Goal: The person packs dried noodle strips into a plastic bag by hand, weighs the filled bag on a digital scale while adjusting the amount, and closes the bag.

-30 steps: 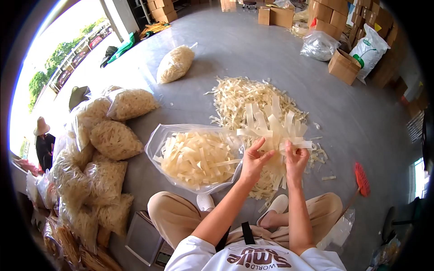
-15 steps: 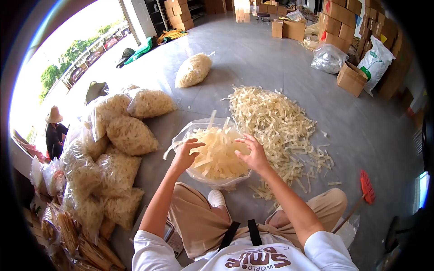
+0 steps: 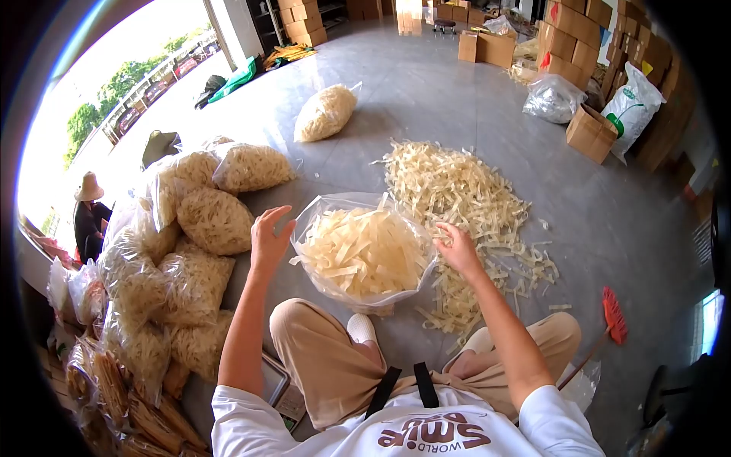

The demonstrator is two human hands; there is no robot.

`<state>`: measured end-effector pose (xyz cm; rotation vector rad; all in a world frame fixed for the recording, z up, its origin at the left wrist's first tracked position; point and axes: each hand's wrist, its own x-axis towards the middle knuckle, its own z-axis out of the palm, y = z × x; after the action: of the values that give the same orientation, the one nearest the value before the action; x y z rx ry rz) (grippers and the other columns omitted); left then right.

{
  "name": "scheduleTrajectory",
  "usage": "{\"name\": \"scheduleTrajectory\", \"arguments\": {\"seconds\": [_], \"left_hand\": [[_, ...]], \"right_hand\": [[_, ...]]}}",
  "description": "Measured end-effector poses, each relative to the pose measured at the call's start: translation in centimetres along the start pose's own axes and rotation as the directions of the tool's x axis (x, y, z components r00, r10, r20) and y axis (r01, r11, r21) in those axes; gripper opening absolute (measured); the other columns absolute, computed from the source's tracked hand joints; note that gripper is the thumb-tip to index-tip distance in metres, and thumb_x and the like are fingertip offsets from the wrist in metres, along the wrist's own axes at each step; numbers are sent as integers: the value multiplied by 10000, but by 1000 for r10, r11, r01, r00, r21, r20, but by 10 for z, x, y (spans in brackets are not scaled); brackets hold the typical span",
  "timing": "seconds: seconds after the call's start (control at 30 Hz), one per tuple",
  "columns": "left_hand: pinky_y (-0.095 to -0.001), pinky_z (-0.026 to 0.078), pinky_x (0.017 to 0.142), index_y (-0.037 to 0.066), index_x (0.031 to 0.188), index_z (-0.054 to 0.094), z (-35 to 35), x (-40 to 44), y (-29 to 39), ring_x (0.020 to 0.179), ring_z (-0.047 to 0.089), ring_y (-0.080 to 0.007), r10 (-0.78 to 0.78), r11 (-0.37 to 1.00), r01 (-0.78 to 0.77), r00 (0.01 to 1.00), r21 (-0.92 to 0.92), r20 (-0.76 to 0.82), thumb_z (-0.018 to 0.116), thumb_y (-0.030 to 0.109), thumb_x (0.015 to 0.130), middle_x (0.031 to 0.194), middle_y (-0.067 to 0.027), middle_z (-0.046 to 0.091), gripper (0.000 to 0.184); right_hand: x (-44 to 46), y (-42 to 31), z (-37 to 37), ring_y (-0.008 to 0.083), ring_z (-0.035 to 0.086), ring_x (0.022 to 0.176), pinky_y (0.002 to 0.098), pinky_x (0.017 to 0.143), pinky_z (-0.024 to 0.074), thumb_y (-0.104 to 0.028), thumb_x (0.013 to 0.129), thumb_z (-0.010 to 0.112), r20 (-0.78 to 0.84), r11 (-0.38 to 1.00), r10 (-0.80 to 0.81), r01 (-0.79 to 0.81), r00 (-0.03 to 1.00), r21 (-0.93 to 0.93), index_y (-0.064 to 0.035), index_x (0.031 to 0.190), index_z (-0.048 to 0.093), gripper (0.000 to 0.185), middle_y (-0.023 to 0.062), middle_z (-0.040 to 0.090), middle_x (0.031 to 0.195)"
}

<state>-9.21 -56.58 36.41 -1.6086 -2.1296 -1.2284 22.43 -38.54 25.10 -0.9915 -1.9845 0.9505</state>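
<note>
A clear plastic bag (image 3: 323, 204) stands open on the floor before my knees, filled with pale, flat, dried strips (image 3: 365, 251). Just outside its left rim is my left hand (image 3: 270, 238), open, fingers apart and holding nothing. My right hand (image 3: 457, 250) is at the right rim, thumb and fingers apart; whether it touches the plastic is hard to tell. Beyond it spreads a loose heap of the same strips (image 3: 457, 183), partly covered by my right hand and forearm.
Filled bags (image 3: 215, 221) are piled at left, with another bag (image 3: 326, 113) farther ahead. A red broom (image 3: 614, 316) lies at right. Cardboard boxes (image 3: 567, 38) and a white sack (image 3: 633, 107) stand at back right. A person in a straw hat (image 3: 90, 217) is at far left.
Both hands have moved outward from above the strips to the bag's sides. The bag's mouth is spread wider, and the strips that stuck up now lie lower.
</note>
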Motion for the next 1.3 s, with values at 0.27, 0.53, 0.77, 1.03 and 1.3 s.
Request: {"name": "scheduleTrajectory", "arguments": {"seconds": [0.27,0.53,0.77,1.03,1.3], "left_hand": [[-326,495,658,12,1248,407,22,-29,-33,679,619,-201,-172,979,128,934,156,313,731,210,666,835,-150,584,694],[-285,517,487,-38,1297,182,11,-29,4,562,609,-187,-565,734,678,639,-36,522,706,282,737,773,-132,581,831],[-291,508,709,-26,1215,264,12,-66,-4,789,594,-178,-462,467,770,631,-434,623,740,139,700,932,-133,552,720],[-224,499,620,-8,889,525,-3,-59,32,694,592,-106,-286,857,442,835,-263,470,662,-72,678,850,-76,578,259],[-257,485,563,25,951,601,11,-26,57,673,598,-172,-51,984,108,934,-143,355,665,-10,684,896,-92,605,277]], "right_hand": [[-17,-18,4,270,595,839,328,743,471,-119,718,651,100,998,58,-58,993,-1,-35,1120,528,429,148,602,948],[-11,-11,9,235,593,658,324,611,461,-75,703,613,84,989,24,-11,996,-148,-28,1049,572,351,110,596,692],[-15,-20,10,171,610,669,280,637,489,-69,734,610,134,992,32,-15,990,-128,-18,1074,567,346,93,632,780],[-15,-16,12,242,603,635,319,599,471,-53,706,602,52,997,15,-11,999,-75,-15,1008,593,305,119,615,703],[6,-18,22,279,576,591,377,562,442,-157,765,588,-66,924,-111,78,992,-375,-20,804,617,145,127,571,612]]}}
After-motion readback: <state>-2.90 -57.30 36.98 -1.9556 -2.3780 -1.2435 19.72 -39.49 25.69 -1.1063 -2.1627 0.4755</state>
